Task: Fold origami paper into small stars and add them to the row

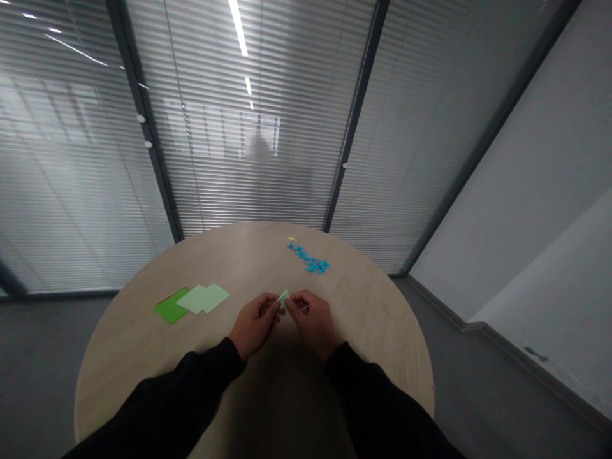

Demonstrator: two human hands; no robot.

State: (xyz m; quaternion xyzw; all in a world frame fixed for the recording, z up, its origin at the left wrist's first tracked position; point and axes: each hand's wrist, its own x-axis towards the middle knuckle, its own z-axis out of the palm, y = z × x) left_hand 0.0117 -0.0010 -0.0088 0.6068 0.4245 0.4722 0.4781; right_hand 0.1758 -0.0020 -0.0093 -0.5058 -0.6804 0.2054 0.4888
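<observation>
Between my two hands, just above the round table (382,331), is a small folded piece of light green paper (283,298). My left hand (257,320) pinches its left side between thumb and fingers. From the other side, my right hand (313,319) grips the paper with thumb and fingertips. One pointed corner of the paper sticks up between the hands; my fingers cover its lower part. To the left lie flat sheets of pale green paper (213,298), overlapping a brighter green sheet (171,308).
Several small blue folded paper pieces (315,264) lie in a line toward the back of the table. At their far end sits a yellow folded paper piece (292,239). Beyond the table edge are glass panels with blinds (268,185) and a white wall (526,223) at right.
</observation>
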